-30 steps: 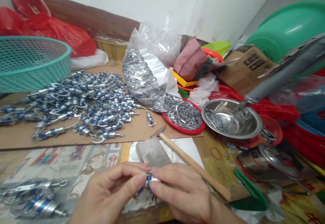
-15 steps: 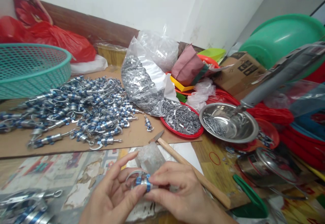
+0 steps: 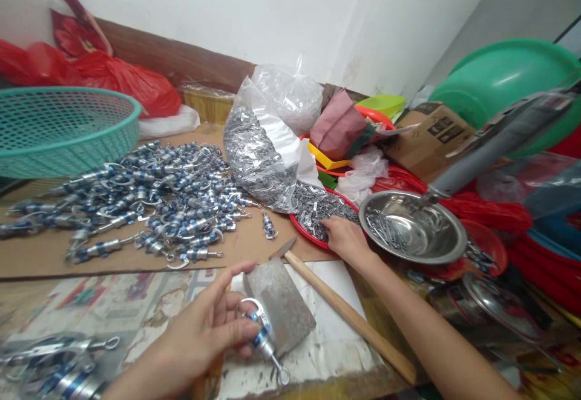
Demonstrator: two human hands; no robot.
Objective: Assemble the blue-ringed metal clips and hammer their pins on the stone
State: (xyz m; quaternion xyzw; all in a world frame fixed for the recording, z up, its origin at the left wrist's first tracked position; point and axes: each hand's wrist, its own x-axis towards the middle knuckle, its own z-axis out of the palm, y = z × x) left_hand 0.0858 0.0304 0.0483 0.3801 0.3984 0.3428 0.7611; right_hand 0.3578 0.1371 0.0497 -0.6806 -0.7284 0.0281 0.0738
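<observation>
The red tray (image 3: 310, 237) holds loose metal clips (image 3: 311, 215); the clear bag (image 3: 285, 131) behind it contains similar clips. The steel bowl (image 3: 417, 233), right of the tray, holds pins (image 3: 385, 229) toward its left side. The right arm extends forward, the right hand (image 3: 347, 239) placing its fingertips among the tray's clips; whether this grip is apart or together cannot be told. The left hand (image 3: 204, 336) clamps a fitting (image 3: 264, 340) between thumb and fingers, ring end directed down-right, near the block (image 3: 288, 309).

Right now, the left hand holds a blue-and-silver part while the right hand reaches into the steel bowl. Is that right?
Not the bowl: the head view shows the right hand at the red tray of small metal pieces. The left hand does hold the blue-and-silver part.
</observation>
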